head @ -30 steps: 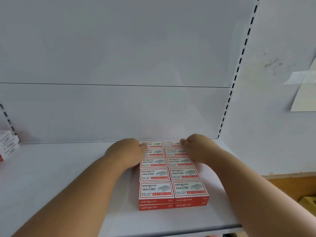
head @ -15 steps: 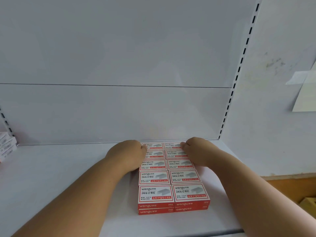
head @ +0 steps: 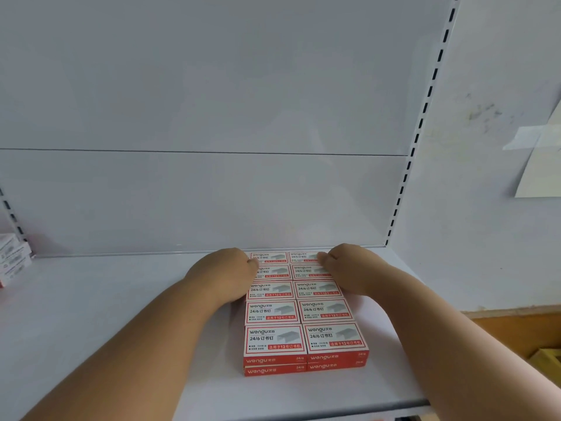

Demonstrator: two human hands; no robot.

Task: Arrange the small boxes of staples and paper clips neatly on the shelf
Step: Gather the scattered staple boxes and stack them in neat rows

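A block of red-and-white staple boxes (head: 299,311) lies on the white shelf (head: 106,314), two columns wide, several rows deep and two layers high, reaching back to the shelf's rear panel. My left hand (head: 223,275) presses against the left side of the rear rows, thumb on top of a box. My right hand (head: 349,268) mirrors it on the right side, with its fingers curled over the rear right boxes. Parts of the rear boxes are hidden under both hands.
A few more small white boxes (head: 12,256) are stacked at the shelf's far left edge. A slotted upright (head: 425,110) marks the shelf's right end. A taped paper sheet (head: 543,153) hangs on the right wall, above a wooden surface (head: 516,332).
Both hands stay clamped on the rear rows of the block. Only the view has drifted slightly, so the boxes sit a little lower in the frame.
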